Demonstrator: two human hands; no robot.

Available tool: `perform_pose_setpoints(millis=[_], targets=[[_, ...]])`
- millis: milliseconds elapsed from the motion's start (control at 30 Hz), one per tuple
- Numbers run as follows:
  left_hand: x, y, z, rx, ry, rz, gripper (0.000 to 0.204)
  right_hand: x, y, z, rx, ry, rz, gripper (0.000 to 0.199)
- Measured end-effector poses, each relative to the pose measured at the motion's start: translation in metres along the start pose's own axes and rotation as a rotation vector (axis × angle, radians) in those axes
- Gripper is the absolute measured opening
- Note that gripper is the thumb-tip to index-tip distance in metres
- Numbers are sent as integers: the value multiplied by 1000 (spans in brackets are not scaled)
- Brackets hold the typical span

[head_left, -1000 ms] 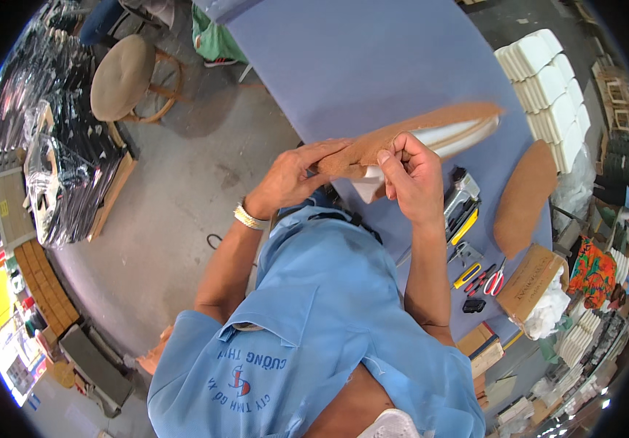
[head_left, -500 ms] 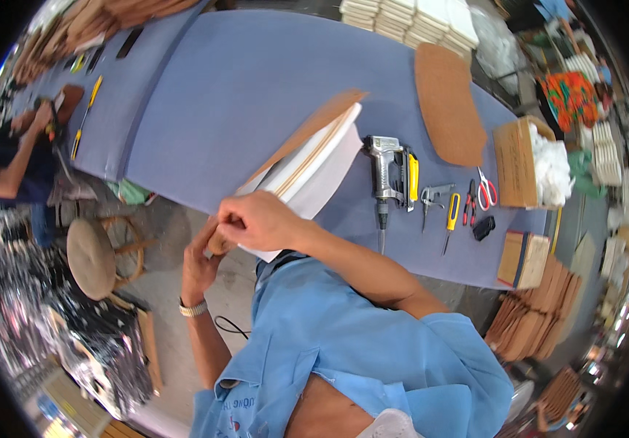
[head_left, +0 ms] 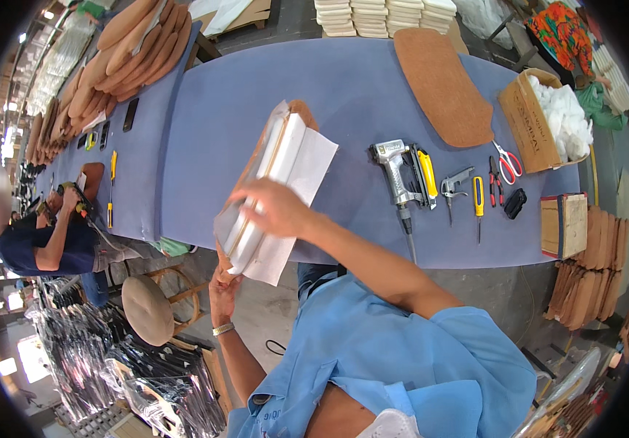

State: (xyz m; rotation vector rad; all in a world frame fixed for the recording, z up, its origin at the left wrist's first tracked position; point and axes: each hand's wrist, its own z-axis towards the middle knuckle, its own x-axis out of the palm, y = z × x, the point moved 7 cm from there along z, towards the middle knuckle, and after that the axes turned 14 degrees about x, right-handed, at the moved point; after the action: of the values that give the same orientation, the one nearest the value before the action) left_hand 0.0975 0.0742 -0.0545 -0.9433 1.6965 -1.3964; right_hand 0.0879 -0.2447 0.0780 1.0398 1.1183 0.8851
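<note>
A long, slim upholstery piece [head_left: 294, 139] stands tilted at the table's near edge, with white padding, brown fabric along its far side and a thin tan strip down its length. A loose white cloth flap [head_left: 301, 175] hangs out from its right side. My left hand [head_left: 222, 288] grips the piece's near lower end from below, its fingers partly hidden. Over the lower middle of the padding is my right hand [head_left: 278, 208], slightly blurred, fingers apart and nothing seen in them.
On the blue-grey table [head_left: 256, 73] lie a staple gun [head_left: 400, 171], air blow gun [head_left: 457, 186], yellow screwdriver [head_left: 479, 201], pliers [head_left: 495, 179], red-handled scissors [head_left: 508, 162] and a brown panel [head_left: 442, 87]. A carton [head_left: 530, 124] stands right. Left are a stool [head_left: 147, 310] and a co-worker [head_left: 37, 241].
My right hand has left the near end beside my left hand and moved up over the padding, its fingers opening. The upholstery piece now stands steeper, and the view has shifted.
</note>
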Motion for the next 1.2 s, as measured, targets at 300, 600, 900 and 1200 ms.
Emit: perform_pose_setpoints(millis=[300, 600, 900, 1200], targets=[[-3, -1, 8, -93, -22, -70, 55, -118, -90, 6, 247, -485, 187, 18], [-2, -7, 14, -126, -8, -10, 51, -156, -173, 104, 400, -351, 173, 33], [-23, -140, 106, 249, 69, 462, 42, -126, -122, -6, 238, 44, 11, 34], [89, -151, 285, 568, -54, 50, 52, -53, -153, -81, 707, -220, 307, 31]])
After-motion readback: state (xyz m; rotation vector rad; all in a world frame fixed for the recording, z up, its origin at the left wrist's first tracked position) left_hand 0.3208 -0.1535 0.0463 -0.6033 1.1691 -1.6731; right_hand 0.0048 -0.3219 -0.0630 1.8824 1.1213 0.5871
